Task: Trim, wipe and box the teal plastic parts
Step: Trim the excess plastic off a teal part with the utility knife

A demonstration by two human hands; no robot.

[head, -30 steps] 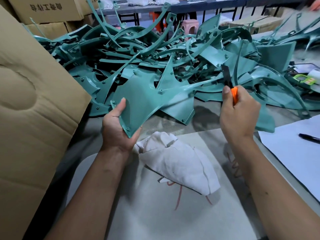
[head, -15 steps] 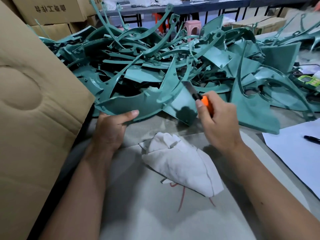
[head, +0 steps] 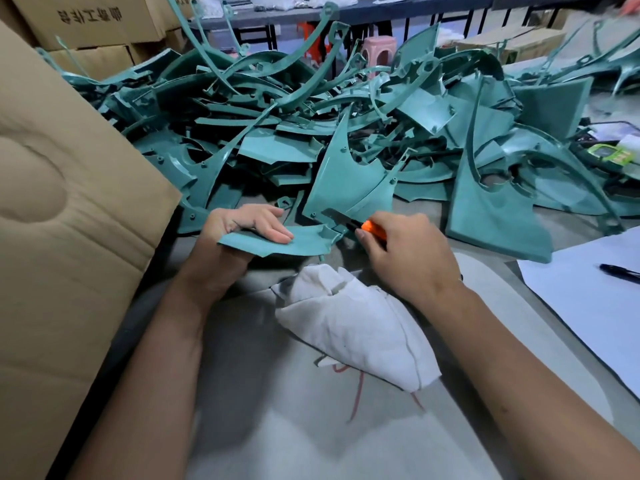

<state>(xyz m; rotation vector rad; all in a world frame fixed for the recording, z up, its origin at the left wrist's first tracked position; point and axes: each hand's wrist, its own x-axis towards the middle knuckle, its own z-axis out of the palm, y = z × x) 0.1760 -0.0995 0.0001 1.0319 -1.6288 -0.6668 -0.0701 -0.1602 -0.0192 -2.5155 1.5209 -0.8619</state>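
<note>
The counter (head: pixel 485 265) carries a big pile (head: pixel 346 109) of teal parts across its far side, and a tall box (head: pixel 69 237) stands open-flapped at the left edge, likely where finished pieces go. Nearer the person lies a white cloth (head: pixel 353 327), crumpled, just below the work, handy for the wipe that should follow. The part (head: pixel 339 188) in hand sits at the front of the pile, one wing lying flat and low, another rising toward the heap. The left hand (head: pixel 242 226) grips the flat wing, thumb under it and fingers laid over its top face. The right hand (head: pixel 408 254) is closed round an orange knife (head: pixel 374 232), whose blade (head: pixel 334 216) meets the part near the corner where the two wings join. This looks like the trimming step, with wiping and boxing yet to come for this piece. To do it well, the cut should probably run along the edge and away from the left fingers, which lie close to the blade's line; light, shallow strokes would shave flash without gouging the glossy face. A firm left grip matters, since the thin plastic may flex and let the blade skip. A pen (head: pixel 620 271) rests on white paper (head: pixel 588 306) at the right, well apart from the work.
</note>
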